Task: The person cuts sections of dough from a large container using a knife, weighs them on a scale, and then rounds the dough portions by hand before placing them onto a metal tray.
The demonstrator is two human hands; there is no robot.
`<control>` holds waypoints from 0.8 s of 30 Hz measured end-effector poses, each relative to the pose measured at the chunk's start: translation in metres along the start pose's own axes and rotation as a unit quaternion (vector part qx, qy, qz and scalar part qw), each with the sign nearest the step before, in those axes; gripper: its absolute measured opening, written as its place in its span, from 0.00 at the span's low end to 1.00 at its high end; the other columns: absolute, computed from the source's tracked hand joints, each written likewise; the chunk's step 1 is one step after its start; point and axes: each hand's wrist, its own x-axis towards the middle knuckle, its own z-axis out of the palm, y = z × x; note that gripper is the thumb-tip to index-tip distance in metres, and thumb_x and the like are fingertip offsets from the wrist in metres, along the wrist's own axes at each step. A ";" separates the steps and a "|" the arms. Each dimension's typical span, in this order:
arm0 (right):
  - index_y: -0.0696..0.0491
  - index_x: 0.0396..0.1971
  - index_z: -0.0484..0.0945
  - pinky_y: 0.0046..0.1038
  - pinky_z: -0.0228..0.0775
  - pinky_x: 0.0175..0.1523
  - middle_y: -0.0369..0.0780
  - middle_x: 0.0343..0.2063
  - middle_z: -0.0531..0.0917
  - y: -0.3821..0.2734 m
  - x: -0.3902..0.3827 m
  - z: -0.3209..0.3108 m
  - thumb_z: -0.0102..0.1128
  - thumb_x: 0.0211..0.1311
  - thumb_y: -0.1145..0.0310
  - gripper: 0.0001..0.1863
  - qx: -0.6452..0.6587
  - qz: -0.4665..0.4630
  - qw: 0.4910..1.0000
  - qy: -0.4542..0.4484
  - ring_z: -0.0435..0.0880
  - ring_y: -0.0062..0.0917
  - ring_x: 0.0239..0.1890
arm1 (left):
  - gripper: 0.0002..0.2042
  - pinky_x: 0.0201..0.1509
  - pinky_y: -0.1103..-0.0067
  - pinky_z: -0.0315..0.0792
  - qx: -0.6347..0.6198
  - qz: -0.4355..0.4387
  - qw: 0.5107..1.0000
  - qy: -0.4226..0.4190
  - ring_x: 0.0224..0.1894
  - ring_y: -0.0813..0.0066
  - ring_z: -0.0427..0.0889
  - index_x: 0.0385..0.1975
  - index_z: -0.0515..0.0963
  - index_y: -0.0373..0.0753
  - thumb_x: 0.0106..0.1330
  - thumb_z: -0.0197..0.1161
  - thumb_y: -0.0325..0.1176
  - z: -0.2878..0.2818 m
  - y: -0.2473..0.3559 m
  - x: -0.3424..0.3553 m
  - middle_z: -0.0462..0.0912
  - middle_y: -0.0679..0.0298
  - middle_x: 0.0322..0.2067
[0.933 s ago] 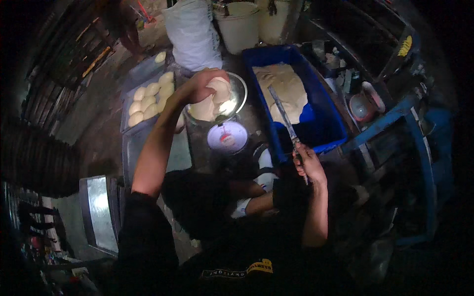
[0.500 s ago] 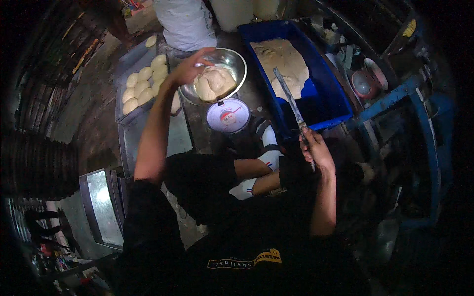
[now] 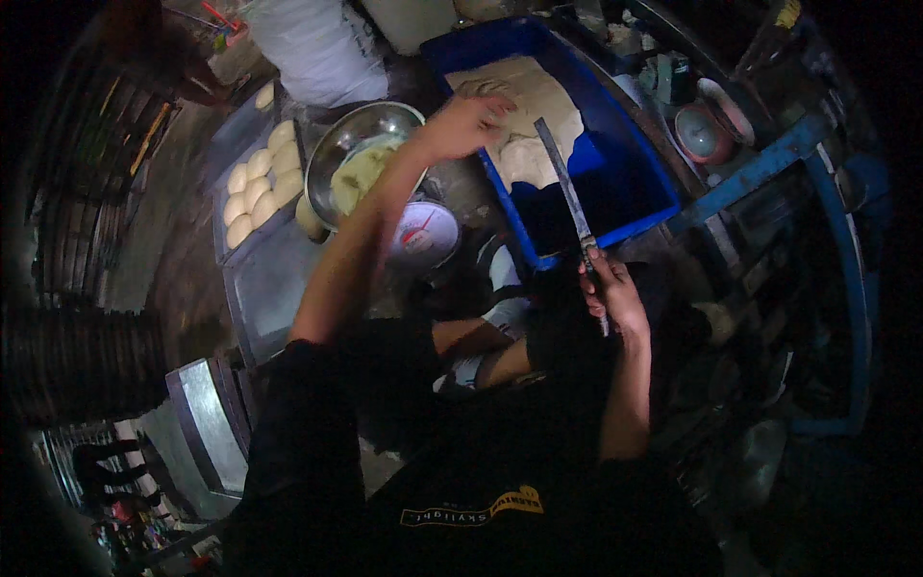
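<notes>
two hands: left hand (image 3: 469, 125), fingers loosely spread, seemingly empty, over dough (image 3: 540, 88) in the blue tub (image 3: 630, 183), upper centre; right hand (image 3: 615, 296), right of centre, closed around a long blade (image 3: 564, 181), which could nick those fingers if they drift together.

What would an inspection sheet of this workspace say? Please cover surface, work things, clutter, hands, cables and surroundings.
Surface: dark floor, dimly lit.
Job's things: large dough mass in a blue tub; smaller dough portion in a metal bowl, near a white dial; dough balls in a gray tray.
Clutter: round pinkish container right of the tub, among small items too dim to name.
Hands: right hand grips a long flat blade; left hand is over the large dough mass, blurred, contact unclear.
Cables: nothing seen.
Surroundings: white sack beyond the bowl; blue frame at right.
</notes>
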 end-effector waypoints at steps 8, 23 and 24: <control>0.51 0.32 0.70 0.20 0.53 0.16 0.31 0.16 0.68 -0.012 -0.004 -0.051 0.48 0.75 0.50 0.19 -0.005 -0.029 0.991 0.133 0.64 0.13 0.12 | 0.13 0.51 0.61 0.78 0.337 -0.307 0.882 -0.118 0.51 0.56 0.83 0.42 0.85 0.35 0.61 0.63 0.33 0.160 -0.089 0.085 0.84 0.50 0.46; 0.58 0.33 0.73 0.29 0.64 0.16 0.41 0.18 0.76 -0.047 0.230 0.014 0.48 0.67 0.63 0.12 -0.293 -0.025 0.953 -0.078 0.72 0.25 0.11 | 0.18 0.43 0.62 0.79 0.257 -0.147 0.886 -0.357 0.35 0.59 0.86 0.40 0.86 0.44 0.49 0.72 0.41 0.056 -0.118 0.112 0.88 0.61 0.36; 0.58 0.25 0.71 0.27 0.61 0.16 0.38 0.13 0.73 -0.049 0.232 0.037 0.47 0.67 0.59 0.17 -0.186 -0.048 0.978 -0.080 0.70 0.22 0.10 | 0.18 0.42 0.63 0.79 0.297 -0.096 0.887 -0.339 0.34 0.59 0.86 0.39 0.86 0.44 0.47 0.73 0.41 0.045 -0.118 0.107 0.87 0.61 0.35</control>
